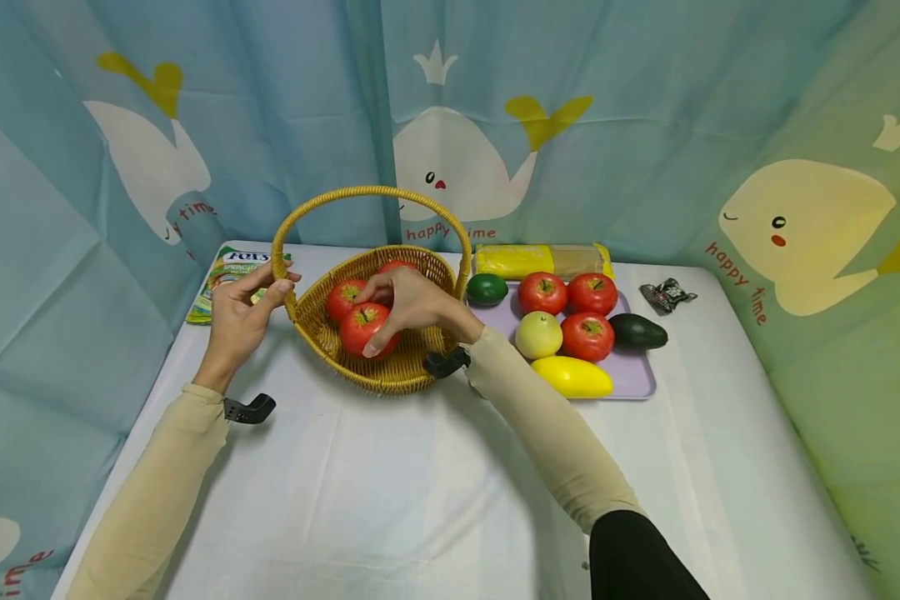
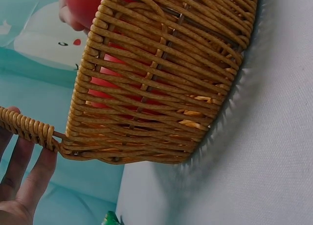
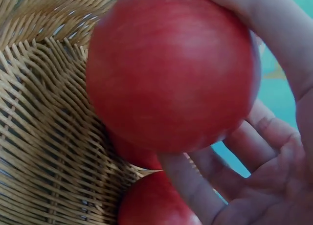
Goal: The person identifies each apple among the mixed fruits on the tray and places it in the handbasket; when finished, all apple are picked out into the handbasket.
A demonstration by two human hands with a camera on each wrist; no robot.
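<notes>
My right hand (image 1: pixel 420 300) grips a red apple (image 1: pixel 360 335) between thumb and fingers, inside the wicker basket (image 1: pixel 378 385). Two more red apples lie in the basket, one apple (image 1: pixel 341 298) right beside the held one and another apple (image 1: pixel 396 266) partly hidden behind my fingers. In the right wrist view the held apple (image 3: pixel 171 73) fills the middle, with the woven wall on its left. My left hand (image 1: pixel 242 321) pinches the lower left end of the basket's tall arched handle (image 1: pixel 367 191). The left wrist view shows those fingers (image 2: pixel 36 178) against the wrapped handle.
Right of the basket, a lilac tray (image 1: pixel 633 382) carries several red apples (image 1: pixel 587 336), a pale green fruit (image 1: pixel 538 335), a yellow mango (image 1: pixel 572 377), a lime (image 1: pixel 487 289) and an avocado (image 1: pixel 637 332). Around them lie a yellow packet (image 1: pixel 513 261), a dark wrapper (image 1: pixel 667 295) and a green bag (image 1: pixel 204 304).
</notes>
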